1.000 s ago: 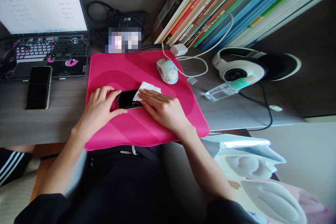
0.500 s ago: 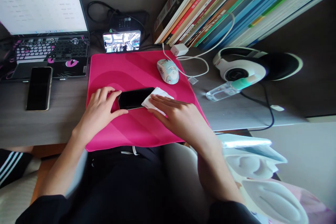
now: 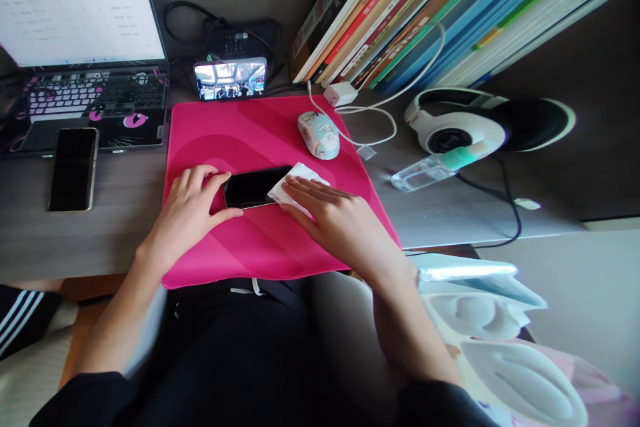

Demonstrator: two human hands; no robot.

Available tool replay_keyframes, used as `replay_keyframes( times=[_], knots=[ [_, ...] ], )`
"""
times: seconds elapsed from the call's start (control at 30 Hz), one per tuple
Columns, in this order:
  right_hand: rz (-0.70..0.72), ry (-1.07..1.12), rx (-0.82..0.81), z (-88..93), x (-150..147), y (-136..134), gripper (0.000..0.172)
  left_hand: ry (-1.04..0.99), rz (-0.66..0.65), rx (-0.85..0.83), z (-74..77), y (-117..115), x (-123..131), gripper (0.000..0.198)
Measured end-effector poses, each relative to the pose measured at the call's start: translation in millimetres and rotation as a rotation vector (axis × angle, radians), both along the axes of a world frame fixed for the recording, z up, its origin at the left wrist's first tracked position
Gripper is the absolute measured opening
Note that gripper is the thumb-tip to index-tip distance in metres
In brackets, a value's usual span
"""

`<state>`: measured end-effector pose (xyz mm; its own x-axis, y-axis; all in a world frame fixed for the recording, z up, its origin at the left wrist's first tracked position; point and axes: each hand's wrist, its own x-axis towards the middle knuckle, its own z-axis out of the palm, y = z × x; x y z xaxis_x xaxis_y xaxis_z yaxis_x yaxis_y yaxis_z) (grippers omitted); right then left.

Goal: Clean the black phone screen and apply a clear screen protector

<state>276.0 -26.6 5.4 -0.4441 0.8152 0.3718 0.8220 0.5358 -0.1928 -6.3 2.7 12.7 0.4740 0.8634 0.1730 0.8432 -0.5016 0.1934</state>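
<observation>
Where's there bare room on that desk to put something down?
Two free patches of grey desk: between the black phone at far left and the pink rectangular mat, and below the clear teal-capped bottle. Crowded: the mat's middle, where left hand, right hand, white tissue and second black phone bunch.

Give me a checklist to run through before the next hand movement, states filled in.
1. Phone between the hands flat on the pink mat: ok, dark screen up.
2. Left hand steadying it: ok, thumb and fingers bracket its left end.
3. White tissue under the right hand: ok, beneath its fingers.
4. Screen fully uncovered: not ok, tissue overlaps the right end.
5. Mouse clear of both hands: ok, apart from them.
6. Screen free of smudges: cannot tell.
</observation>
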Motion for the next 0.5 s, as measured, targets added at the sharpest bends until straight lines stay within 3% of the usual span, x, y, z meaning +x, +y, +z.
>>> replay_keyframes(
  times=[0.5],
  knots=[
    [-0.006,-0.030,0.026,-0.2,-1.6,2.1,0.034,-0.009,-0.005,-0.001,-1.3,0.4,-0.3,0.065]
  ],
)
